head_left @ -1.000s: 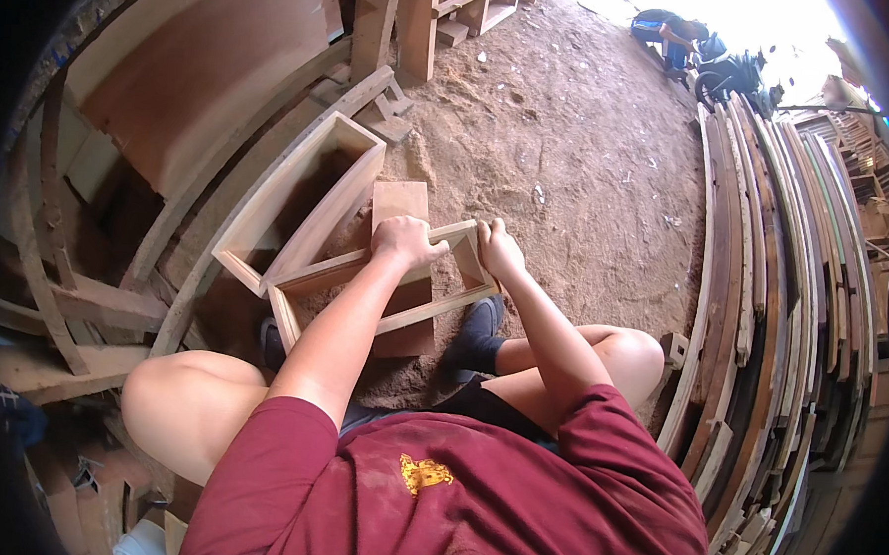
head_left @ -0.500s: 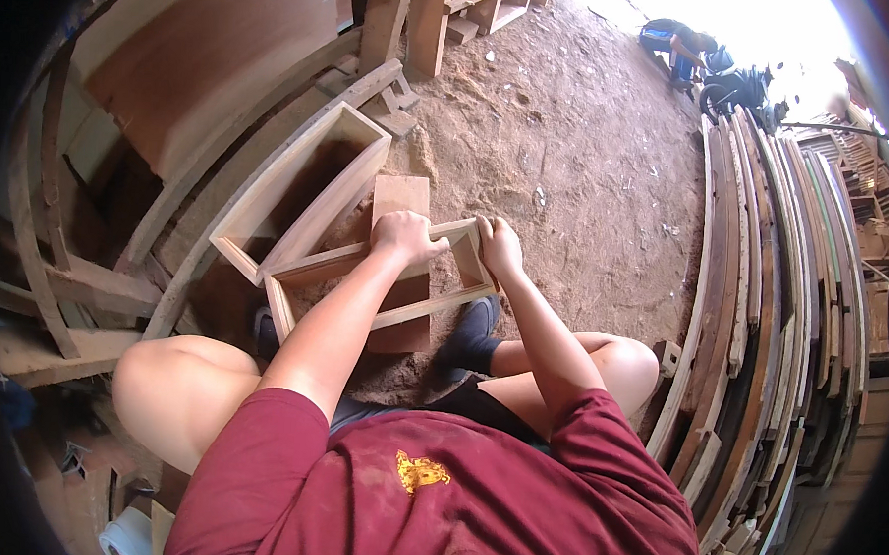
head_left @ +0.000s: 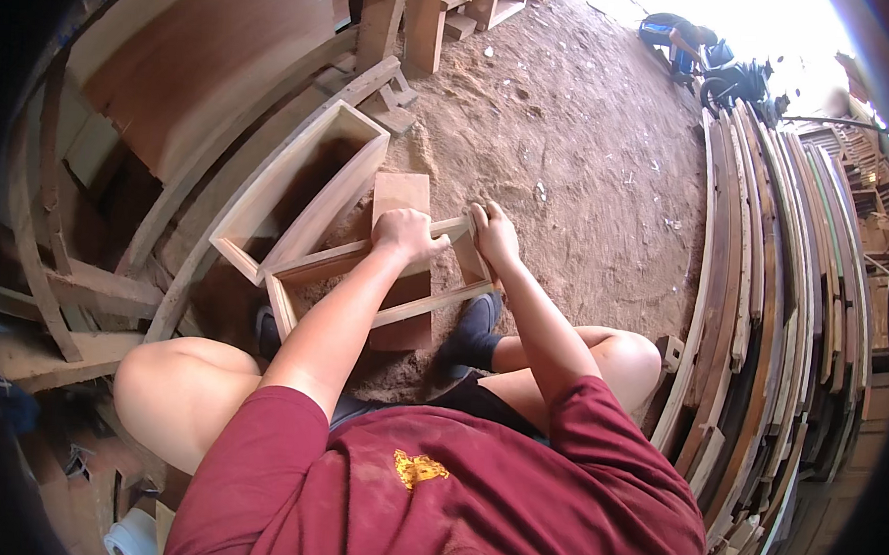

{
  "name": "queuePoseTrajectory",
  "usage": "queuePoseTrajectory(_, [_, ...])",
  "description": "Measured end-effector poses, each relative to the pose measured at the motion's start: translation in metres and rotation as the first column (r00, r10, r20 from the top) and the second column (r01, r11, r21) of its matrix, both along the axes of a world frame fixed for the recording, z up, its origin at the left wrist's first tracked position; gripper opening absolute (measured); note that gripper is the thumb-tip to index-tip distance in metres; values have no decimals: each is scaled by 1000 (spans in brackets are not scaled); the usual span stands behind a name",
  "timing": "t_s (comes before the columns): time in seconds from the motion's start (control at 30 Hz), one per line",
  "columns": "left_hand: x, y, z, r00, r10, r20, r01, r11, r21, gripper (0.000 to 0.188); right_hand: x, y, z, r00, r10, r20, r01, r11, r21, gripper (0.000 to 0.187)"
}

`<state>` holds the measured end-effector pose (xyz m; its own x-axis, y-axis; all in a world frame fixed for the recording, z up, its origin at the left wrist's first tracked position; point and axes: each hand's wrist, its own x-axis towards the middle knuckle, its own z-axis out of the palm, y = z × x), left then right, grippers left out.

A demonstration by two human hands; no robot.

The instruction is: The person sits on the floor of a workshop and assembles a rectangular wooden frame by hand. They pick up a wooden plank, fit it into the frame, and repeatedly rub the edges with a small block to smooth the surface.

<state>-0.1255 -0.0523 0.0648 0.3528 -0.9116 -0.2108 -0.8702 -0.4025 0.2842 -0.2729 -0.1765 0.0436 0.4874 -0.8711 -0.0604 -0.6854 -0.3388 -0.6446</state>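
Note:
I sit low over a small open wooden frame (head_left: pixel 311 277) that rests on a flat wooden board (head_left: pixel 400 194) on the sawdust floor. My left hand (head_left: pixel 405 236) is closed on the frame's far rail near its middle. At the frame's right end corner, my right hand (head_left: pixel 493 235) presses down with its fingers wrapped over the wood. Whether either hand holds a tool is hidden. My knees and dark shoes (head_left: pixel 474 328) sit just below the frame.
A second, larger open wooden box (head_left: pixel 270 186) lies tilted against the frame's left side. Curved wooden planks (head_left: pixel 751 291) stack along the right. Boards and panels (head_left: pixel 176 57) lean at the left. A person crouches by a motorbike (head_left: pixel 717 66) at the far top right.
My view has shifted slightly to the right and nearer. Both hands stay on the frame's far rail in the same grip, and the frame has not visibly moved.

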Motion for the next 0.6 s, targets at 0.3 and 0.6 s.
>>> queuePoseTrajectory(0.3, [3,6,-13,998,22,51,-20,999,-50,60,-26,20,-5,993,71,-92,-58,989,135,42])
queuePoseTrajectory(0.6, [4,4,-18,997,15,72,-10,998,-69,61,8,-10,-21,992,126,-9,-126,992,32,37])
